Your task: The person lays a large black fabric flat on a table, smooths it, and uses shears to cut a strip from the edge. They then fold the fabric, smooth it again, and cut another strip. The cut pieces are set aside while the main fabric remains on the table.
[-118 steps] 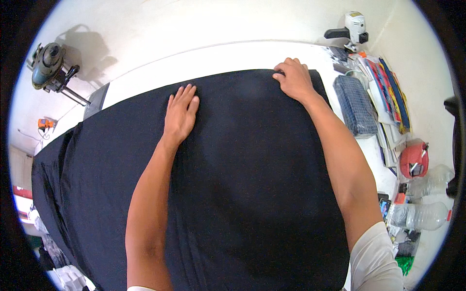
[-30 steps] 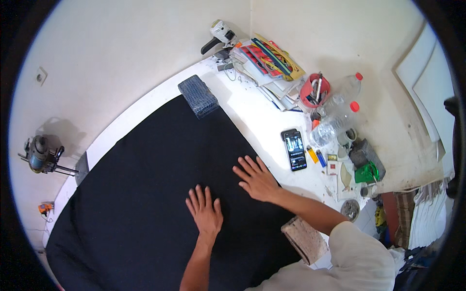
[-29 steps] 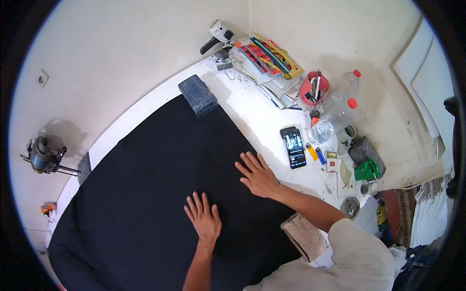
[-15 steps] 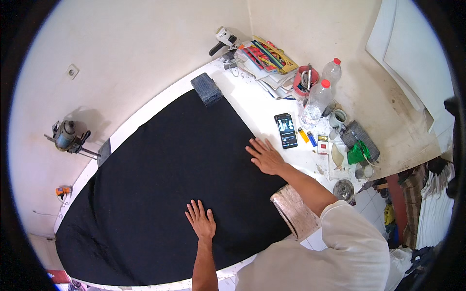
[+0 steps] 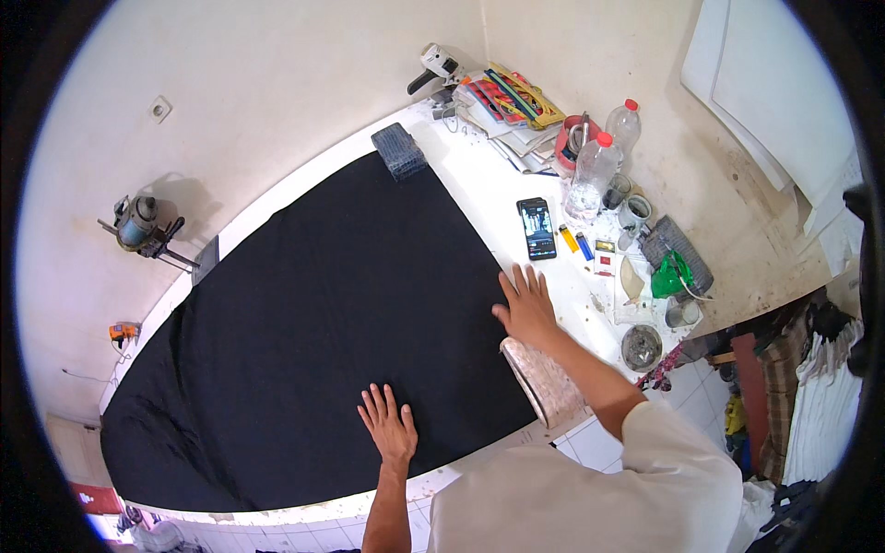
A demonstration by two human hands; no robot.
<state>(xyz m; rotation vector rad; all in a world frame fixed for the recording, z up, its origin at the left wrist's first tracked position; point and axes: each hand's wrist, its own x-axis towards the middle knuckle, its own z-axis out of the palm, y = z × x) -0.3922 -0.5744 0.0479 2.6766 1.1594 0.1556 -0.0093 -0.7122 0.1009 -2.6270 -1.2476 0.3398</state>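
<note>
A large sheet of black cloth [image 5: 304, 313] lies spread over the white table [image 5: 470, 198], with wrinkles at its left end. My left hand [image 5: 388, 426] rests flat on the cloth near its front edge, fingers spread. At the cloth's right edge lies my right hand [image 5: 527, 306], fingers apart, partly on the cloth and partly on the white tabletop. A wrapped grey block [image 5: 399, 151] sits on the far corner of the cloth. Close to my right forearm, a pale worn block [image 5: 546, 380] covers the near right corner. Neither hand grips anything.
Right of the cloth lie a phone [image 5: 536, 229], two lighters [image 5: 584, 246] and a cigarette pack [image 5: 604, 259]. Plastic bottles [image 5: 595, 180], a glass ashtray [image 5: 642, 347] and a paper stack [image 5: 521, 143] stand around them. A cutting machine [image 5: 140, 226] stands at the left wall.
My right hand has slid right, from on the cloth to its edge and the bare tabletop. My left hand stays flat in about the same place. The view has shifted slightly.
</note>
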